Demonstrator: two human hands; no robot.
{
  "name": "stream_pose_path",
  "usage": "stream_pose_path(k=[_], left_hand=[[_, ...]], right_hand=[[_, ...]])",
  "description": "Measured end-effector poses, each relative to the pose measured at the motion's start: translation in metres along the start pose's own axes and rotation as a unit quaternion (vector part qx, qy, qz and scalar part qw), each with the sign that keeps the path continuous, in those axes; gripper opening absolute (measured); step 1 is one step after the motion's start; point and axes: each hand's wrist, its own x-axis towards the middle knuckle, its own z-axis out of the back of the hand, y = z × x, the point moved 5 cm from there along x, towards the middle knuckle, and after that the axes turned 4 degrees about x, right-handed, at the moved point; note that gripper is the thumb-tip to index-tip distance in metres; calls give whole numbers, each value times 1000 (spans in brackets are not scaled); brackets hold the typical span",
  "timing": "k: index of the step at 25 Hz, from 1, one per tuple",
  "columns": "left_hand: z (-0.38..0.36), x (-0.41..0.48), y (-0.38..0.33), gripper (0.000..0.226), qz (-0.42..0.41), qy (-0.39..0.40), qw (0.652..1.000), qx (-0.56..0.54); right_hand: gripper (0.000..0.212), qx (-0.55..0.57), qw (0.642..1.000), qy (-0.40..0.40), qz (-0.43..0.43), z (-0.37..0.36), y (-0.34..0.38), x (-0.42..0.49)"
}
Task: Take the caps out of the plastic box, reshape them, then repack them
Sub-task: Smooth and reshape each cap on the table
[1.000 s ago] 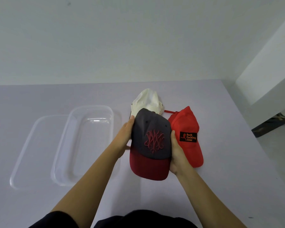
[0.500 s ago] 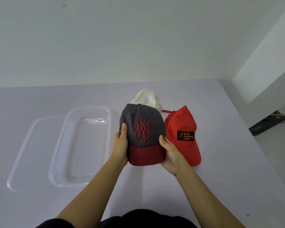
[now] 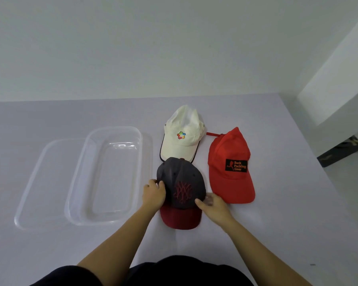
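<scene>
A grey cap with a dark red brim (image 3: 181,182) rests on the table, brim toward me. My left hand (image 3: 154,195) grips the left side of its crown and my right hand (image 3: 212,203) grips the right side near the brim. A white cap with a coloured logo (image 3: 182,135) lies just behind it. To the right lies a red cap with a black patch (image 3: 229,166). The clear plastic box (image 3: 110,174) stands with nothing inside, left of the caps.
The box's clear lid (image 3: 43,182) lies flat on the table, partly under the box's left side. The table's right edge (image 3: 310,153) drops off toward the floor. A white wall stands behind the table.
The grey cap has come down from the air onto the table in front of the white cap, uncovering the white cap's logo. Both hands stayed on its sides.
</scene>
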Motion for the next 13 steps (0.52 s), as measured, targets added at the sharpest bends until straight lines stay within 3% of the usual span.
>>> stream_pose_path(k=[2,4,6,10,13], left_hand=[[12,-1,-15,48,-49,-63,995,61],[24,1,-29,49,-80,-84,993,33],[30,8,-40,49,-92,-43,995,8],[26,18,-42,38,-74,127,989,17],[26,22,-43,30,-101,116,988,10]], right_hand=[[60,-99,994,-34,36,10,8,8],[50,-102,989,-68,81,22,26,14],[44,-55,993,-60,86,28,45,21],[40,-22,999,46,5,15,59,36],[20,63,994,84,-29,9,55,43]])
